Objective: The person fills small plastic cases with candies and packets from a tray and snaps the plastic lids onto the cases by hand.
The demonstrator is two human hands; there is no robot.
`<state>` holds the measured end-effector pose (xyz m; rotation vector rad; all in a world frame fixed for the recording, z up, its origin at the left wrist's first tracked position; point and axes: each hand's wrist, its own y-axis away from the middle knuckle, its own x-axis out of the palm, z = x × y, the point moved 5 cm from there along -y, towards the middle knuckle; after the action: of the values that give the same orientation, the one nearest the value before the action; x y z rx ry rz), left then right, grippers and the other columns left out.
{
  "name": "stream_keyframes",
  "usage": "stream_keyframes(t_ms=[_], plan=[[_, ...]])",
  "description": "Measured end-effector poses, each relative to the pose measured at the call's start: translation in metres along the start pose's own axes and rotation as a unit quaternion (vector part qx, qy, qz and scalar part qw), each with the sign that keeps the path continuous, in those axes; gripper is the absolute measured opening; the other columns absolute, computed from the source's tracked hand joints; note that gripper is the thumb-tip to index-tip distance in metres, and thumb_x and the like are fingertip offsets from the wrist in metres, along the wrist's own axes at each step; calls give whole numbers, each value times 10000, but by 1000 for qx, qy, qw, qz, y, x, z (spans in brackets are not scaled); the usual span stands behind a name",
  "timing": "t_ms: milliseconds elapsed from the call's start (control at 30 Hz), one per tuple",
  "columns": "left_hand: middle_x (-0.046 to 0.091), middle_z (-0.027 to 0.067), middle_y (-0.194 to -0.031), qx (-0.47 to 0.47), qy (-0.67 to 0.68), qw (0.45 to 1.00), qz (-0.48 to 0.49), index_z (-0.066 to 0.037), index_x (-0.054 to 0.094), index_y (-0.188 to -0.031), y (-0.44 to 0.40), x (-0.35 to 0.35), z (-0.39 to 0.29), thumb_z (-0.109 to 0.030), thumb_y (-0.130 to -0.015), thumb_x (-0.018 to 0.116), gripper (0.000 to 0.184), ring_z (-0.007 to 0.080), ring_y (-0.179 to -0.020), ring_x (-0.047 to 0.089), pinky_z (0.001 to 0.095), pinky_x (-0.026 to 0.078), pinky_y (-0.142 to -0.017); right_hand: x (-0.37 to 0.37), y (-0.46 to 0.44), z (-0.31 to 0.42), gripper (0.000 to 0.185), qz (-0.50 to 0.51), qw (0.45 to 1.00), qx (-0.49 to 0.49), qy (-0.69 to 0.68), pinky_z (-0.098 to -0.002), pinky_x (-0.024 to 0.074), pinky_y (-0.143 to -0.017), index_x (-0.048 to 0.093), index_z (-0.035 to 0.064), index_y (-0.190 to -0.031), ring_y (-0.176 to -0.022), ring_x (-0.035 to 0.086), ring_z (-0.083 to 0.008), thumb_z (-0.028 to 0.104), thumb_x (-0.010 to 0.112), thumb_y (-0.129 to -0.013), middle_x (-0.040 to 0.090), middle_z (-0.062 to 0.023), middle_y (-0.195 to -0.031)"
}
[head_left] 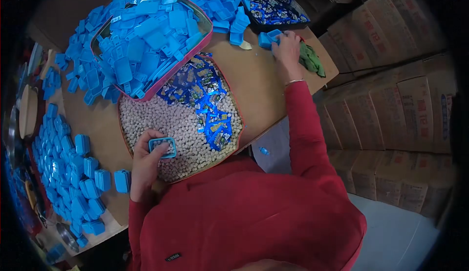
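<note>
My left hand is closed around a small blue plastic box over a red-rimmed tray. Pale pellets lie in that box, and my thumb rests across its opening. Many of the same pale pellets fill the tray, with shiny blue printed sachets heaped on its right and far parts. At the far right of the table, my right hand has its fingers on an open blue box. Part of that box is hidden by the fingers. A green cloth lies beside this hand.
A pink-rimmed bin overflows with blue box parts beyond the tray. Closed blue boxes are piled at the left. A black container with blue sachets stands at the far right. Cardboard cartons are stacked beyond the table's right edge.
</note>
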<state>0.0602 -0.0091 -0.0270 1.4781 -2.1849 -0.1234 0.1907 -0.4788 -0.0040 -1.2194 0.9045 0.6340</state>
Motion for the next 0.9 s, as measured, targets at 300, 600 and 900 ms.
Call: stream_keyframes(t_ms=[300,600,900], plan=[[610,39,-1108,20,-34,998,46,-44,480,-1246,3,21,-17,46,-794,683,503,126,-1005,603,261,494,-864,-43,45,67,162,198,550,151,-797,-290,435,-874,666,44,-921,-933,560,-103,186,597,-953,632,-22,-1074],[627,37,-1109,94,-43,995,1,-44,517,-1259,2,11,-14,56,-803,669,491,118,-1018,608,267,511,-855,-95,160,235,161,304,827,-299,-367,-425,513,-760,605,5,-884,-929,614,-370,101,710,-809,548,-152,-1192],[631,38,-1113,108,-33,993,19,-29,522,-1254,4,16,-16,43,-799,700,494,105,-1009,606,261,508,-860,-129,134,226,278,197,834,-364,-364,-416,483,-898,598,30,-1006,-1034,593,-338,23,682,-742,596,-142,-1149]])
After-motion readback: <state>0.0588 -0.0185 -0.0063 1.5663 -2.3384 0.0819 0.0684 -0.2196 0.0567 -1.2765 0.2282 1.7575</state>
